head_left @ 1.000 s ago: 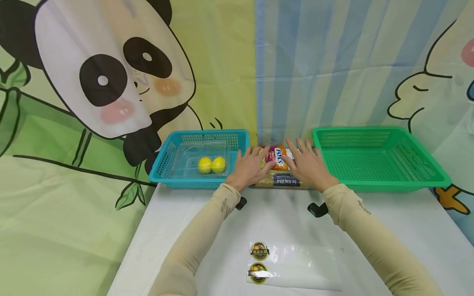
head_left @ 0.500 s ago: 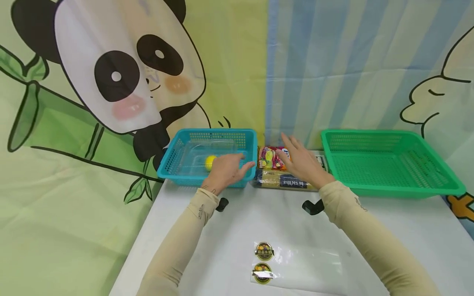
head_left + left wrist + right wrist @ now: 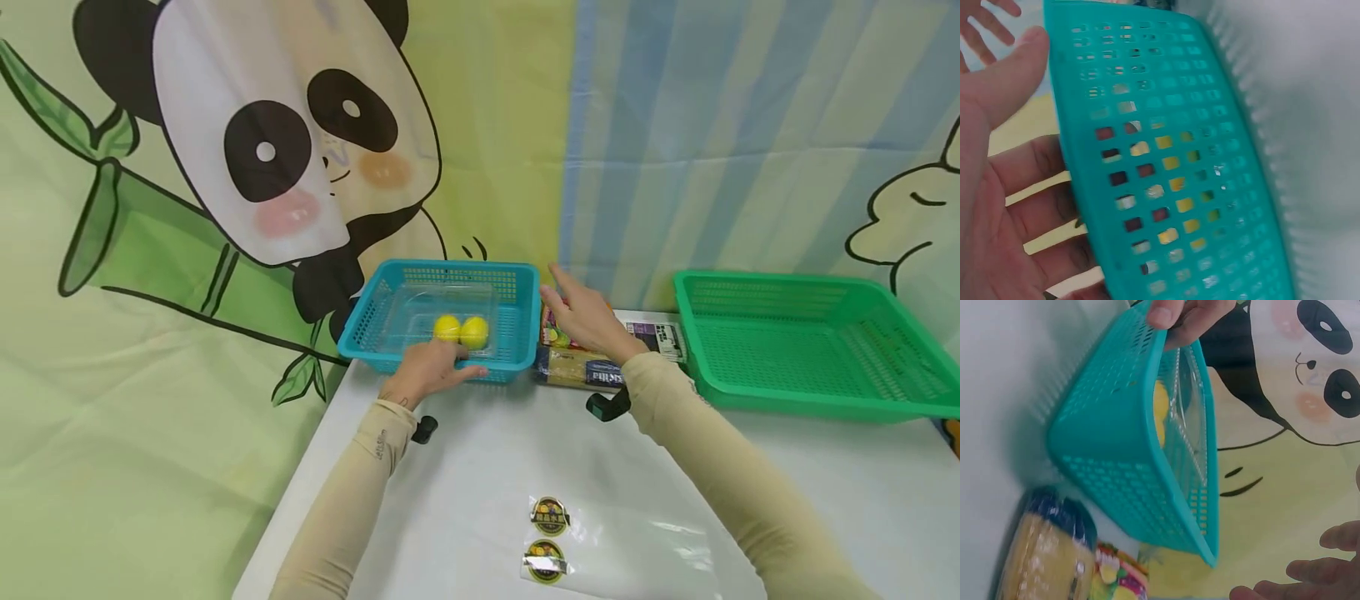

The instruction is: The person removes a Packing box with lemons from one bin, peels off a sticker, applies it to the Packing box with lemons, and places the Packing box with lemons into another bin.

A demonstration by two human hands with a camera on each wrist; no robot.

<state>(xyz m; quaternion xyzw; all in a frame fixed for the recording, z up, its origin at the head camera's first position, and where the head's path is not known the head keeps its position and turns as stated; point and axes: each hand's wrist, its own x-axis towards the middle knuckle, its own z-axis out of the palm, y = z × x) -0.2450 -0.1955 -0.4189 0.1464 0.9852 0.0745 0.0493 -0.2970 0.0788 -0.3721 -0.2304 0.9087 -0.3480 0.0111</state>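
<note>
My left hand (image 3: 424, 372) is at the front rim of the blue plastic basket (image 3: 517, 365), fingers over the rim and thumb on the outside. In the left wrist view the thumb (image 3: 1025, 59) lies at the edge of the perforated wall and the fingers pass behind it. Inside the basket sits a clear plastic box (image 3: 405, 312) with two round yellow things (image 3: 474, 332). My right hand (image 3: 585, 317) hovers with extended fingers over a colourful candy bag (image 3: 553, 332), right of the basket, holding nothing.
A pasta packet (image 3: 573, 369) lies in front of the candy bag, and a dark printed packet (image 3: 660, 340) beside it. A green basket (image 3: 810, 350) stands at the right. A clear sheet with two round stickers (image 3: 549, 517) lies near the front. A printed curtain (image 3: 495, 125) hangs behind.
My left hand has moved left from the candy bag to the blue basket's front rim. My right hand stays near the bag. The head view has turned slightly left.
</note>
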